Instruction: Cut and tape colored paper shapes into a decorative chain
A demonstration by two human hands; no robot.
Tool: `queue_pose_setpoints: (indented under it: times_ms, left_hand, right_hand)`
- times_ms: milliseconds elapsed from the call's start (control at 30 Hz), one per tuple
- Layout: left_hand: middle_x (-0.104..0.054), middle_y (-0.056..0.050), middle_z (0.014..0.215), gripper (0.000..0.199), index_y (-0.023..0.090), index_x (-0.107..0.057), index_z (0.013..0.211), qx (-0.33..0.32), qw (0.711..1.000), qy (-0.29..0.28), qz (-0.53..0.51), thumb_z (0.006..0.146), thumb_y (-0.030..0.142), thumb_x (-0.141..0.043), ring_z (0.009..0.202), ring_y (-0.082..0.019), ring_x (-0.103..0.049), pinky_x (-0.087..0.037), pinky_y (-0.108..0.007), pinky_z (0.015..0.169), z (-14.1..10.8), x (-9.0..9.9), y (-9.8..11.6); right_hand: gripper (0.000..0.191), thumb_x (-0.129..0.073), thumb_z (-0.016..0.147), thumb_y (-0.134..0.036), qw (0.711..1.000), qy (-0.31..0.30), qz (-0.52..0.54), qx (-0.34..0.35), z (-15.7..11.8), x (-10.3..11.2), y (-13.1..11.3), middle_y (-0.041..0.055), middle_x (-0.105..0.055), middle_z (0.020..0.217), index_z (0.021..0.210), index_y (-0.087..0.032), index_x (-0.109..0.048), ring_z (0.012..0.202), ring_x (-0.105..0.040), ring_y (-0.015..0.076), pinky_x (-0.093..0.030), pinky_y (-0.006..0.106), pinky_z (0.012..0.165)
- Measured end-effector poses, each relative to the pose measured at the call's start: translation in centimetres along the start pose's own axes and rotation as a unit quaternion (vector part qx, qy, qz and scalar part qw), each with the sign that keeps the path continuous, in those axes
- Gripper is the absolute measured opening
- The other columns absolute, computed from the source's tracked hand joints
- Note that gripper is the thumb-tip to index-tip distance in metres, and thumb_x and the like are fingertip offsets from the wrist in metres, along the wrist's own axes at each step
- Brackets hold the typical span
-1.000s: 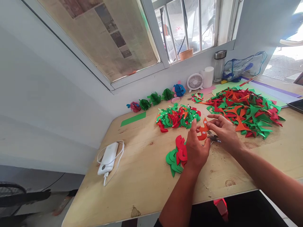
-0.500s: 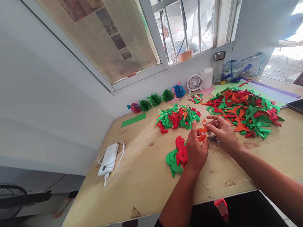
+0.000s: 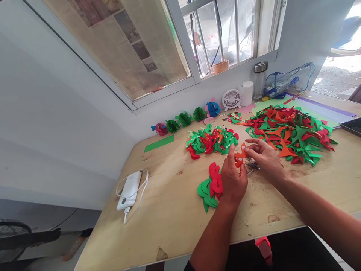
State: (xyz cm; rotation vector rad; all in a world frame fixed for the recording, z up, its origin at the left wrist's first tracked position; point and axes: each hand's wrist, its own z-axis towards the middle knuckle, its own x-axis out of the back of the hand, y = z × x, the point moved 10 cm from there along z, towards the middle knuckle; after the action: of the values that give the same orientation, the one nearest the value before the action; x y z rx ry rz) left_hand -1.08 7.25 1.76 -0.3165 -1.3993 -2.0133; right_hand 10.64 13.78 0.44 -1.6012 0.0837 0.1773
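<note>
An orange paper cutout [image 3: 238, 160] with small white squares on it is held up between my hands over the table. My left hand [image 3: 234, 180] is closed on its lower left side with fingers and thumb. My right hand [image 3: 263, 156] pinches its upper right end between thumb and forefinger. Just below the right fingers lies a metal tool [image 3: 253, 164], perhaps small scissors, partly covered. Beside my left hand is a loose stack of red and green paper cutouts [image 3: 208, 191]. Behind it spreads a pile of similar cutouts [image 3: 210, 141], many bearing white squares.
A large heap of green, red and orange paper scraps [image 3: 296, 133] covers the right side. Along the wall stand folded paper fish [image 3: 213, 108], a small white fan [image 3: 231, 99] and a glass bottle [image 3: 259, 82]. A white power bank [image 3: 131, 188] with its cable lies left.
Both hands and the orange cutout have shifted very slightly left. The grip looks the same, and the piles have not changed.
</note>
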Motion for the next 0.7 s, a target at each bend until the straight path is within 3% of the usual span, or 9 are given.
queue_pose_setpoints:
  times_ms: [333, 700]
  left_hand:
    - [-0.053, -0.01, 0.128, 0.071, 0.026, -0.024, 0.143, -0.061, 0.994, 0.015, 0.085, 0.079, 0.012, -0.052, 0.113, -0.023, -0.051, -0.044, -0.039, 0.095, 0.0, 0.3, 1.6]
    - [-0.057, -0.01, 0.125, 0.063, 0.024, -0.026, 0.142, -0.044, 0.998, 0.026, 0.034, 0.084, 0.019, -0.05, 0.109, -0.022, -0.056, -0.046, -0.037, 0.093, 0.1, 0.7, 1.3]
  right_hand:
    - [0.051, -0.076, 0.059, -0.041, 1.0, 0.0, 0.007, -0.01, 0.0, -0.2, 0.2, -0.0031, -0.059, 0.065, 0.099, -0.018, -0.056, 0.06, -0.054, 0.0116, -0.046, 0.026, 0.058]
    - [0.05, -0.074, 0.061, -0.046, 1.0, -0.006, -0.02, 0.008, 0.0, -0.1, 0.1, -0.0019, -0.06, 0.066, 0.099, -0.019, -0.057, 0.059, -0.057, 0.0128, -0.048, 0.027, 0.057]
